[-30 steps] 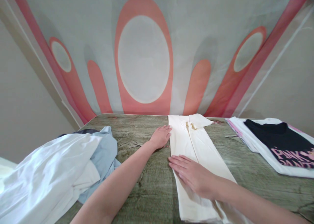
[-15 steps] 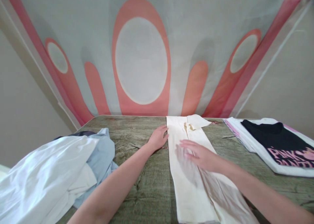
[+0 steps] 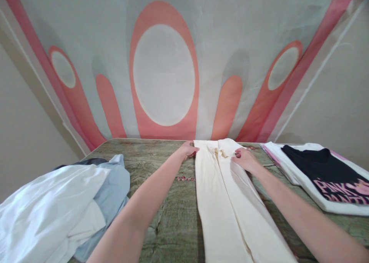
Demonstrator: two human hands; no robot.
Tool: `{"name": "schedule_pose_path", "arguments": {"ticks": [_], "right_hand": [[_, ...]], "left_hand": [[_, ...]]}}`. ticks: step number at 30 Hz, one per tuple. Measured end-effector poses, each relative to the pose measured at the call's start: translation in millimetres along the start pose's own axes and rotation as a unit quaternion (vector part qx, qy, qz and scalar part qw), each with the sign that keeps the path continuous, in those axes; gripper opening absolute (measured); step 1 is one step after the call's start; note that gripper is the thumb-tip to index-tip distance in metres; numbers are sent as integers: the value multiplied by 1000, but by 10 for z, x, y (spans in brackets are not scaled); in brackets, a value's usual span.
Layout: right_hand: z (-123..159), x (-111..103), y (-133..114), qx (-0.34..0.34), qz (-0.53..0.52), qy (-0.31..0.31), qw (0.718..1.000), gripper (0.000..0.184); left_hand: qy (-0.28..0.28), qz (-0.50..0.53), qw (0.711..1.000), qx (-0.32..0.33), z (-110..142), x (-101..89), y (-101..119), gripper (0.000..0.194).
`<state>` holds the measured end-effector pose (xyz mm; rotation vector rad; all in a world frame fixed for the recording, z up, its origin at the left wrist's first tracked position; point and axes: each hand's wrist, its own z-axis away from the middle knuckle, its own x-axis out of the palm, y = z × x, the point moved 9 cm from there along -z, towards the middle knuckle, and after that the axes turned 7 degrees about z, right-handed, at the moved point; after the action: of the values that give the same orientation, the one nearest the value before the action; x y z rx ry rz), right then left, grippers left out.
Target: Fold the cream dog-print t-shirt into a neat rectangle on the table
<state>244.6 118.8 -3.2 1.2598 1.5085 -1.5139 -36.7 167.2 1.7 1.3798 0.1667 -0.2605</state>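
A pair of cream trousers point(image 3: 219, 201) lies lengthwise on the wood-grain table, waist at the far edge and legs running toward me. Its two legs lie side by side with a gap between them. My left hand point(image 3: 188, 149) is closed on the left corner of the waist, thumb and fingers pinching the cloth. On the other side, my right hand point(image 3: 245, 159) pinches the right edge just below the waist, where a flap of fabric sticks out. The near ends of the legs run out of view.
A loose heap of clothes, with a white garment point(image 3: 52, 209) over a light blue one point(image 3: 115, 186), lies at the left. Stacked at the right are folded T-shirts, a black-and-white one point(image 3: 311, 163) on top. Behind the table point(image 3: 170, 217) hangs a pink-patterned backdrop point(image 3: 164, 132).
My right hand has left its flat place on the trouser leg and moved up to grip the right edge near the waist. My left hand has moved up to pinch the waist corner.
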Motion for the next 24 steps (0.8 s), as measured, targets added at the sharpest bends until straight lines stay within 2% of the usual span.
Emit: {"name": "schedule_pose_path", "arguments": {"ticks": [4,7,11,14,17,20,22,24], "right_hand": [[-116,34,-5,16,-7,15,1000,32],[-186,49,-13,19,-7,25,999,28],[-168,15,-65,-2,14,50,999,27],[-13,-126,-229,-63,63,112,990,28],[238,-209,-553,-163,83,137,974,25],[550,-155,-1001,-297,59,102,948,27],[752,-69,-1254,-364,45,70,928,32],[907,45,-1415,-398,40,36,916,38]], "left_hand": [[14,-80,995,53,-203,27,50,53],[41,-128,986,99,-311,29,110,43],[63,-178,969,157,-284,41,194,34],[52,-204,956,202,-74,58,213,38],[1,-258,926,277,294,120,223,42],[-61,-330,877,344,716,200,192,37],[-92,-367,861,341,930,226,125,36],[-121,-389,853,327,1108,250,68,41]]}}
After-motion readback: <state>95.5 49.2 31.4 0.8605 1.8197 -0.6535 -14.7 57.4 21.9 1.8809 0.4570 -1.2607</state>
